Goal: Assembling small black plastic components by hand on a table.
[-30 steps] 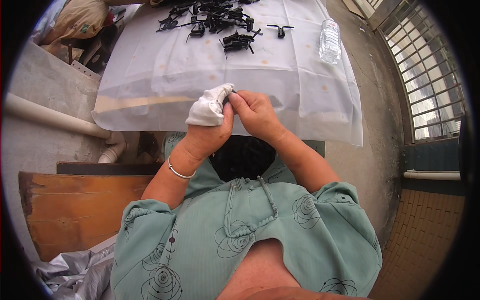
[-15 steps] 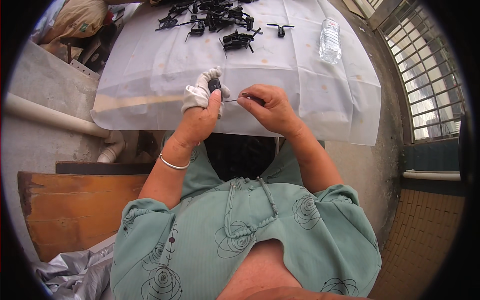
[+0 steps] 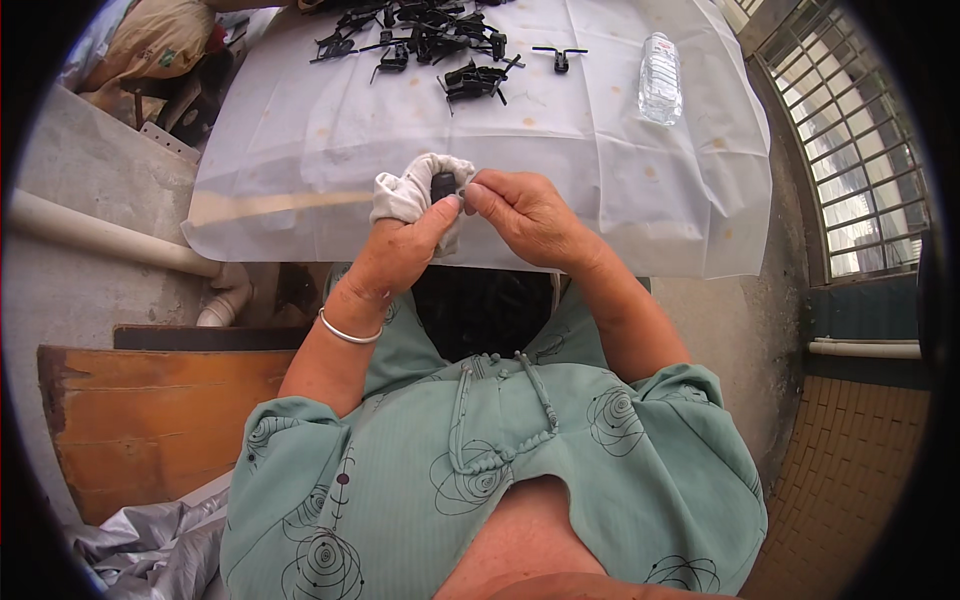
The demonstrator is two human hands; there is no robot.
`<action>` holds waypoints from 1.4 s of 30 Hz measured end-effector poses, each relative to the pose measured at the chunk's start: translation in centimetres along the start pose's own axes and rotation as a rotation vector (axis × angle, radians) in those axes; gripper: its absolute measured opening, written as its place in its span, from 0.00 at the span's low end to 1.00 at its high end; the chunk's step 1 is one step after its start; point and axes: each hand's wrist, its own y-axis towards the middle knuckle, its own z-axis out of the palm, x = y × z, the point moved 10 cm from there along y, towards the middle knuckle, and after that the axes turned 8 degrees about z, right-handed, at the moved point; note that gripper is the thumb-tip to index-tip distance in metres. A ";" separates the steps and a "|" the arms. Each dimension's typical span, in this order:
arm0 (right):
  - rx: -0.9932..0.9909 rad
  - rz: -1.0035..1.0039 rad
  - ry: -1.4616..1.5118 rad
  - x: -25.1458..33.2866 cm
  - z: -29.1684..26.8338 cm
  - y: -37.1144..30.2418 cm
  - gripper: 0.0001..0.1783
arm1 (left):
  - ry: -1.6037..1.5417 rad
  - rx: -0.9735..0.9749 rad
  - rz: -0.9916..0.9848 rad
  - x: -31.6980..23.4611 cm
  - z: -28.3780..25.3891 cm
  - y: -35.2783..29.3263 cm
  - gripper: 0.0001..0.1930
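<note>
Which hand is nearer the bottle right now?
Right. The right hand is left of the bottle and closer to the person's body; the left hand is farther left, holding a black part.

Fingertips lost from sight, right where the small work is being done!
Most of the black piece (image 3: 443, 186) is being masked by the white glove (image 3: 403, 198) and the bare thumb of the left hand (image 3: 412, 235); whatever is pinched by the right hand (image 3: 525, 213) is too small to be made out, its fingertips half covered. Up top, the pile of black clips (image 3: 425, 42) and the worktop (image 3: 570, 150) are cut off by the upper edge. Below, the dark mass (image 3: 480, 312) between the knees is partly hidden by the worktop, its contents too dim to be told.
</note>
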 end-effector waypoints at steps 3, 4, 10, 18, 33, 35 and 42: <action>0.021 0.029 0.004 0.0 0.2 0.6 0.12 | 0.148 0.001 0.021 -0.3 0.2 0.3 0.11; 0.021 0.029 0.004 0.0 0.4 0.8 0.12 | 0.358 0.007 0.140 -0.9 0.2 0.6 0.11; 0.155 0.173 0.060 -2.8 1.6 0.9 0.13 | 0.818 0.142 0.329 -3.1 1.4 0.1 0.13; -0.366 0.190 -0.345 -3.1 -12.3 2.1 0.12 | 1.418 -0.241 0.393 -8.1 -17.1 10.3 0.26; -0.606 0.415 -0.904 -11.6 -21.8 16.2 0.22 | 1.155 -0.194 0.138 -2.8 -25.6 35.2 0.39; -0.500 0.367 -0.908 -11.4 -19.8 18.5 0.23 | 1.051 -0.081 0.108 -1.4 -19.9 34.9 0.36; -0.225 0.299 -0.725 -10.0 -14.0 16.3 0.20 | 0.842 0.267 0.172 1.2 -9.4 27.8 0.24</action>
